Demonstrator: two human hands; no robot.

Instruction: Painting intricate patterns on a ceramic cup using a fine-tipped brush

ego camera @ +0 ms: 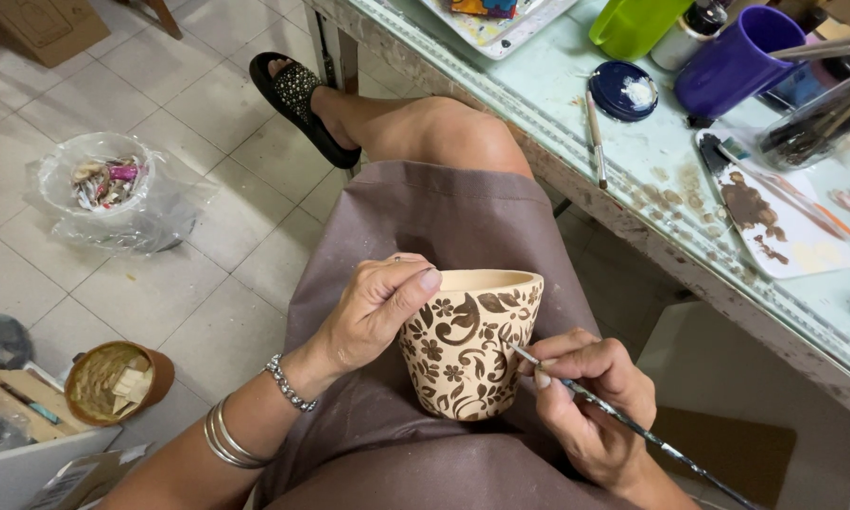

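The right hand sits lowest in the head view, closest to the camera, its fingers pinched tight around a thin paintbrush. The brush tip touches the right side of a cream clay pot, which is covered in brown flowers and leaves. The left hand grips the pot at its left rim, thumb stretched along the lip and fingers curled behind the wall, holding it upright above the lap. A beaded bracelet and several silver bangles circle the left wrist and forearm. A mauve apron covers the person's lap under the pot, and a bare knee shows beyond it, with a foot in a black studded sandal on the tiled floor.

To the right runs a pale green worktable with a worn edge. On it lie a loose brush, a dark blue lid holding white paint, a white palette smeared with brown, a purple mug and a green cup.

On the floor to the left stand a clear plastic bag of scraps and a round brown tub.
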